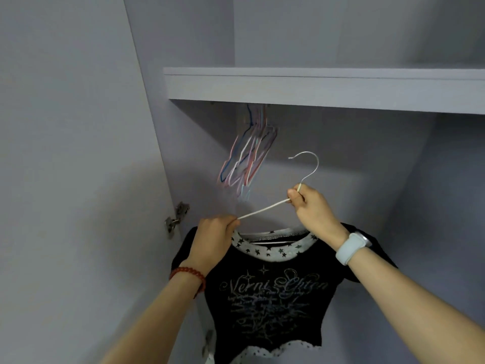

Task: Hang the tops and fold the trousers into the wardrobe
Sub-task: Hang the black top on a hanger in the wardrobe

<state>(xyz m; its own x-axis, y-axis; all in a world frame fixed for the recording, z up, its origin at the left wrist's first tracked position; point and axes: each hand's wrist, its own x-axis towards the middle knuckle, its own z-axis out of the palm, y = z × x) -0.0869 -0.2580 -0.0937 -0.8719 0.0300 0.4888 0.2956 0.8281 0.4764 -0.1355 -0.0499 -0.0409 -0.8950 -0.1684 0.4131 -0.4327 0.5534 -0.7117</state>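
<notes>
Hanging at lower centre of the frame, the black printed top sat on a white wire hanger. The right hand pinched the hanger's neck below the hook; the left hand gripped its left arm beside the collar.

Spare hangers blurred; rail hidden behind shelf.
</notes>
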